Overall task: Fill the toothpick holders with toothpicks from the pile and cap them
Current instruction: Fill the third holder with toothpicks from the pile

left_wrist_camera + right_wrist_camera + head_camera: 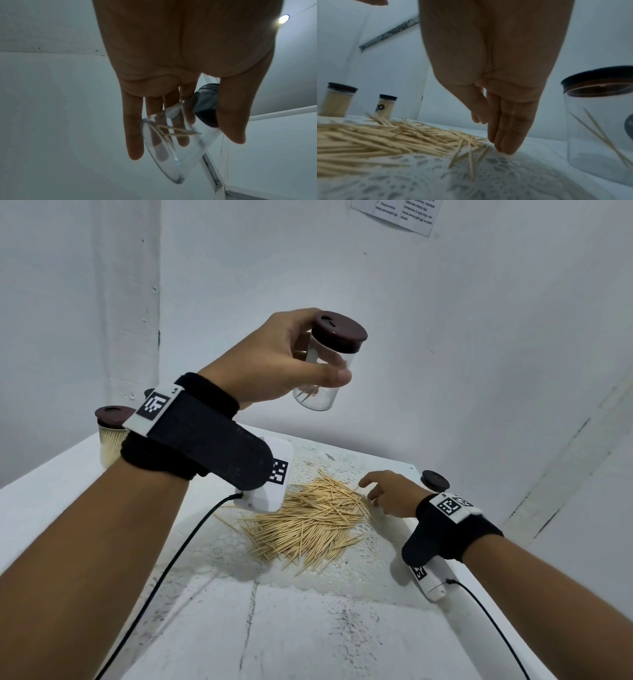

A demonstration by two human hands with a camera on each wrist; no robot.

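Two hands work over the white counter: the left hand is raised, its grip clasped around a capped clear toothpick holder with a few toothpicks inside, while the right hand, grip released and fingers straight, touches the lace mat at the toothpick pile edge.

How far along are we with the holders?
Done: two capped full holders stand behind the pile. In hand: the left hand grips a capped, nearly empty holder in the air; the right hand touches the pile's edge. Left: that holder and another near-empty one, both needing caps off first.
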